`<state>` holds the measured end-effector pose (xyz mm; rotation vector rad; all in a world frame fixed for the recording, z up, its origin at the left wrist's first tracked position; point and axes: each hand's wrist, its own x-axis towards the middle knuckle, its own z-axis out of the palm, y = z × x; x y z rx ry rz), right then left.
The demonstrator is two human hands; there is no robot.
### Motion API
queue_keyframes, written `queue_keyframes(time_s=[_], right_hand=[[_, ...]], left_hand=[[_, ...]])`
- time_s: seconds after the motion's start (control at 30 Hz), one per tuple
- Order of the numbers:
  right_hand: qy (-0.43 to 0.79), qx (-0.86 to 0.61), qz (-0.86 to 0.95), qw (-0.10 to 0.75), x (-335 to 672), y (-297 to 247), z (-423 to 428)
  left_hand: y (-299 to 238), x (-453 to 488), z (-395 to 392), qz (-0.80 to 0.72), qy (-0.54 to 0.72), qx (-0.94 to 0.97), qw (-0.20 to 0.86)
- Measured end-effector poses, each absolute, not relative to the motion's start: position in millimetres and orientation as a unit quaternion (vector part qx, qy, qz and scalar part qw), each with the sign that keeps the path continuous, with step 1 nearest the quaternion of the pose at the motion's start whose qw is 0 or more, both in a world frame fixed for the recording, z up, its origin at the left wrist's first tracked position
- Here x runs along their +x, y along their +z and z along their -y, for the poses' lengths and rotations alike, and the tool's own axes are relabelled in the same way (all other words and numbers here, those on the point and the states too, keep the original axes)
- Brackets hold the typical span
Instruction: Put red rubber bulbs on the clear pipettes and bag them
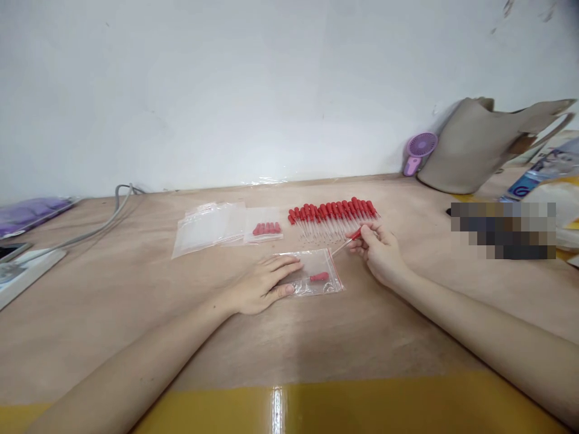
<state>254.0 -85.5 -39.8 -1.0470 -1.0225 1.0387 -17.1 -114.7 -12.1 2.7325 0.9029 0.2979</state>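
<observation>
Flat on the near side of the table lies a clear zip bag (312, 265) with a red edge strip, and one red-bulbed dropper (319, 276) is inside it. My left hand (266, 283) rests on the bag's left end with its fingers stretched out. Between the fingertips of my right hand (377, 247) is another dropper (356, 234), pinched by its red bulb. Its thin clear tube points down and left to the bag's right edge; I cannot tell whether the tip is inside. Behind it lies a row of red-bulbed droppers (335, 211), tubes toward me.
A bag with several red-bulbed droppers (266, 229) lies beside a stack of flat zip bags (208, 226). At left are a power strip (40, 271) with a grey cable and a purple package (36, 214). A purple fan (420, 150) and a beige bag (465, 144) stand by the wall.
</observation>
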Motion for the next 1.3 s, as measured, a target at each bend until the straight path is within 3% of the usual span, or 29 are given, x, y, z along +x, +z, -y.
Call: queue_keyframes(time_s=[0.13, 0.33, 0.53, 0.67, 0.83, 1.1, 1.3], right_hand=[[0.479, -0.459, 0.533, 0.525, 252.9, -41.3, 94.2], [0.302, -0.446, 0.760, 0.363, 263.2, -36.1, 105.9], [0.270, -0.459, 0.772, 0.347, 247.5, -42.3, 102.6], [0.309, -0.485, 0.742, 0.345, 243.4, -40.8, 105.9], [0.380, -0.403, 0.775, 0.305, 249.5, -25.8, 113.7], [0.293, -0.465, 0.765, 0.335, 242.4, -42.6, 108.9], [0.307, -0.394, 0.811, 0.304, 245.2, -38.3, 107.3]], left_hand=[[-11.4, -17.6, 115.6, -0.313, 0.112, 0.935, 0.124], [-10.2, -16.4, 116.2, -0.320, 0.114, 0.932, 0.128], [-11.2, -14.7, 115.2, -0.323, 0.119, 0.929, 0.137], [-10.7, -13.4, 114.8, -0.336, 0.122, 0.923, 0.140], [-9.6, -13.3, 115.5, -0.335, 0.117, 0.925, 0.140], [-11.6, -14.7, 113.7, -0.313, 0.125, 0.932, 0.137], [-10.9, -15.1, 114.1, -0.310, 0.114, 0.934, 0.133]])
